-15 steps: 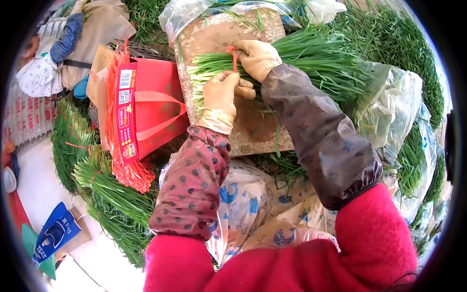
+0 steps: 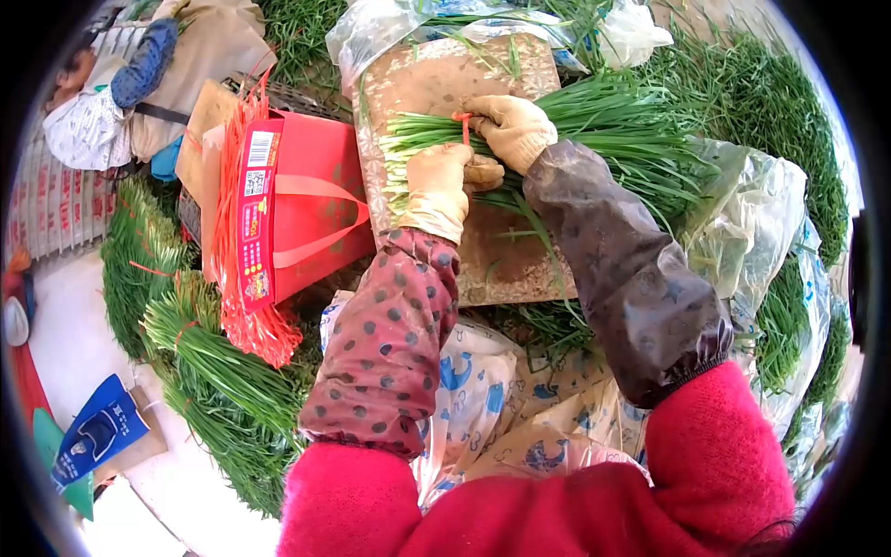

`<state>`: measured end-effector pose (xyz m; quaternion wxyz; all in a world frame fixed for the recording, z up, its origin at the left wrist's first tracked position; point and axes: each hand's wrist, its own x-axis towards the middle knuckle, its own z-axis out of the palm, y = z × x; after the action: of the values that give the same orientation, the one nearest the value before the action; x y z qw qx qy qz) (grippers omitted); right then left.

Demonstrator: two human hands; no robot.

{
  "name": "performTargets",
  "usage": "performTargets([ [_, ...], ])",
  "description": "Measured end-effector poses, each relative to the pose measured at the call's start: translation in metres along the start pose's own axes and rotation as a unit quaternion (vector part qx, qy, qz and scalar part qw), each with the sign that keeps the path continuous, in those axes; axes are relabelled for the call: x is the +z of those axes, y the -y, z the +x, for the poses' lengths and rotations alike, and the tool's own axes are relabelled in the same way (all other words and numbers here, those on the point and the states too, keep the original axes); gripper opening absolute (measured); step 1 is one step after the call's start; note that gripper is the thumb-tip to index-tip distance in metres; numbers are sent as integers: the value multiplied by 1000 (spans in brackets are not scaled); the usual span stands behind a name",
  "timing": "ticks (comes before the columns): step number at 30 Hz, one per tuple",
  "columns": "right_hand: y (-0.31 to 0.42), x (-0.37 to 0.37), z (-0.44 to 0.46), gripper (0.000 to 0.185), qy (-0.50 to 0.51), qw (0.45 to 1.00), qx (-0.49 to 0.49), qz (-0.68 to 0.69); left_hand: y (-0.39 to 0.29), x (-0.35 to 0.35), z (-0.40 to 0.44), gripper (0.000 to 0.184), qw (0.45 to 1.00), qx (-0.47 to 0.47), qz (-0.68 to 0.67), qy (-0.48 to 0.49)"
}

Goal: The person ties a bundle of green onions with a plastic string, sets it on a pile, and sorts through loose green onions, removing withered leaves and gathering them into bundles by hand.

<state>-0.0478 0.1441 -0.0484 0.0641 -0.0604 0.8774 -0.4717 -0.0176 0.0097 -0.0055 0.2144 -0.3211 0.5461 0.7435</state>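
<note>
A bunch of long green stalks (image 2: pixel 613 121) lies across a worn board (image 2: pixel 501 265), pale ends to the left. An orange-red tie (image 2: pixel 465 128) crosses the bunch. My left hand (image 2: pixel 444 181), in a tan glove, is closed at the near side of the bunch by the tie's lower end; what its fingers pinch is hidden. My right hand (image 2: pixel 512 128), gloved too, rests on the bunch with its fingers closed at the tie's upper end. Left of the board stands a red bag (image 2: pixel 320 204) with a bundle of red strips (image 2: pixel 237 213) along its side.
Tied green bunches (image 2: pixel 223 371) are piled at the lower left. Loose greens (image 2: pixel 780 121) spread at the upper right beside clear plastic (image 2: pixel 742 213). Printed plastic sheeting (image 2: pixel 548 408) lies below the board. Another person (image 2: pixel 139 84) sits at the upper left.
The whole view has shifted, so the board, bag and both hands appear slightly farther right and lower. Both hands remain at the tie on the bunch.
</note>
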Motion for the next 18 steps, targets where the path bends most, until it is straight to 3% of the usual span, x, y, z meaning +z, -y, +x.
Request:
performTargets([
  [4, 0, -3, -3, 25, 10, 998, -43, -44, 2, 2, -3, 11, 999, 15, -25, -13],
  [10, -4, -7, -8, 27, 31, 998, -62, 2, 11, 0, 10, 9, 999, 12, -44, -16],
  [12, -8, -7, -11, 28, 40, 994, -81, 60, 24, -8, 23, 7, 980, 191, 41, 39],
  [14, 5, -16, -12, 27, 88, 986, 2, 141, 42, -22, 40, 6, 895, 417, 96, 121],
  [15, 13, -18, -12, 26, 92, 986, 21, 137, 25, -10, 23, 7, 965, 251, 31, 64],
  [16, 16, -19, -11, 24, 93, 986, 39, 133, 11, 0, 10, 8, 996, 76, -36, 6],
  [18, 8, -9, -5, 22, 97, 974, 63, 194, 8, 2, 4, 10, 997, 53, -62, -2],
])
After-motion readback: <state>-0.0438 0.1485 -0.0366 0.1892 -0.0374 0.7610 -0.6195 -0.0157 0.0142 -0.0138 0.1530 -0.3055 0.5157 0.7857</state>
